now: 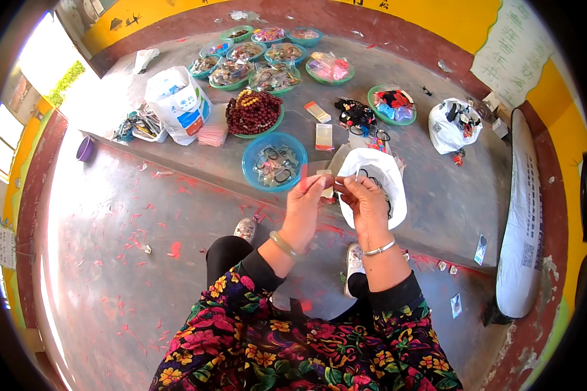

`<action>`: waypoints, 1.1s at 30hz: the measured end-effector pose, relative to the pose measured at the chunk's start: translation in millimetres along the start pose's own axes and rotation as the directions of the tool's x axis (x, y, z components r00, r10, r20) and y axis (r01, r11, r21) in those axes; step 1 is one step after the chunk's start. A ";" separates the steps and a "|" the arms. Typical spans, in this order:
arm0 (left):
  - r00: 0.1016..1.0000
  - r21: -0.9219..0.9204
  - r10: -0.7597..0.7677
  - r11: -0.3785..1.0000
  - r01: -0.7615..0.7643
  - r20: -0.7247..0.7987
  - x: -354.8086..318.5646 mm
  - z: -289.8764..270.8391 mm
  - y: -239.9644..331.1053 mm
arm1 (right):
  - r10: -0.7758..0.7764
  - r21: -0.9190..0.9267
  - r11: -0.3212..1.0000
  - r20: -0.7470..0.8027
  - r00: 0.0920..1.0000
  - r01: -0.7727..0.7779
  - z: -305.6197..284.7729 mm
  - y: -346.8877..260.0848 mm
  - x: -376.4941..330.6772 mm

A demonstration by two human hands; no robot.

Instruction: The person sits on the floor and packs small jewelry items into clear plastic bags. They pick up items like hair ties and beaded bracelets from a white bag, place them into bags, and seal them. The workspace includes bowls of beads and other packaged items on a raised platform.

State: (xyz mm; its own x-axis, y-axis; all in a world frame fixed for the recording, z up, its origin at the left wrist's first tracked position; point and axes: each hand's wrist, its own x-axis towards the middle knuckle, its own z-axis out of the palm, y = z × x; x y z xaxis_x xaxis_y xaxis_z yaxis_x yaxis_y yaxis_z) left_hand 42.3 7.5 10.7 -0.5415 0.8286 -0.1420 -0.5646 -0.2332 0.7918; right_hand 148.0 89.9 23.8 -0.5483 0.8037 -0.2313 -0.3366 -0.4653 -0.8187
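My left hand (301, 210) is closed in a pinch, with a thin red strip (303, 174) standing up from its fingers. Close beside it, my right hand (365, 203) is also pinched, its fingertips nearly meeting the left ones. Whatever small thing lies between the fingertips is too small to make out. Just behind my right hand stands an open white plastic bag (394, 174) with dark loops inside. A blue plastic basin (246, 163), to the left of my hands, holds clear little packets and dark rings.
Several green and blue basins (332, 79) of packed goods stand farther back, one heaped with dark red beads (254, 112). A big white bag (176, 104) stands left, another white bag (444, 133) right. Red scraps litter the floor below the raised concrete edge (196, 174).
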 end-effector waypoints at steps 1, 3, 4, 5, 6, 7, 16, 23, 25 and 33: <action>0.999 0.045 0.033 0.998 -0.032 -0.008 -2.7 -1.5 9.2 | 0.056 -0.054 0.997 0.052 0.997 -0.053 0.1 1.3 0.8; 1.000 0.116 0.002 0.993 -0.004 0.017 2.4 -16.4 18.8 | 0.086 -0.166 0.984 0.105 0.991 -0.068 0.4 -3.9 1.2; 0.999 0.148 -0.017 0.989 0.013 0.028 4.3 -20.9 23.6 | 0.104 -0.225 0.972 0.127 0.986 -0.074 0.9 -7.7 0.7; 0.997 0.243 -0.079 0.967 0.072 0.021 4.9 -21.4 29.7 | 0.055 -0.246 0.969 0.151 0.987 -0.016 -0.9 -9.6 3.0; 0.990 0.321 -0.126 0.942 0.098 0.065 8.3 -22.6 33.1 | 0.031 -0.297 0.955 0.183 0.983 0.025 -3.3 -11.3 7.1; 0.977 0.396 -0.181 0.910 0.124 0.109 11.5 -23.7 33.6 | 0.010 -0.348 0.935 0.209 0.978 0.065 -6.2 -13.0 9.9; 0.937 0.535 -0.317 0.822 0.195 0.146 13.1 -29.3 33.5 | 0.206 -0.666 0.743 0.321 0.924 0.066 -11.9 -21.0 15.1; 0.951 0.598 -0.262 0.793 0.114 0.166 13.7 -34.4 35.9 | 0.189 -0.581 0.814 0.307 0.933 0.026 -3.4 -18.2 11.6; 0.943 0.591 -0.278 0.797 0.120 0.183 13.8 -38.6 32.3 | 0.216 -0.606 0.795 0.310 0.926 0.018 -5.1 -19.1 11.9; 0.948 0.550 -0.275 0.822 0.147 0.158 9.1 -32.3 39.3 | 0.154 -0.582 0.813 0.273 0.950 0.035 -6.8 -14.1 13.0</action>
State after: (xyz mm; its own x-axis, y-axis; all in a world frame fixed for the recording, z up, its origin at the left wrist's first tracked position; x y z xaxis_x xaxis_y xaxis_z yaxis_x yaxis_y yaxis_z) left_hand -4.9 -10.6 21.3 -0.2597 0.9304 -0.2588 -0.2010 0.2101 0.9568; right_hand 150.9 109.4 28.8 -0.7815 0.5901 -0.2027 0.1527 -0.1341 -0.9791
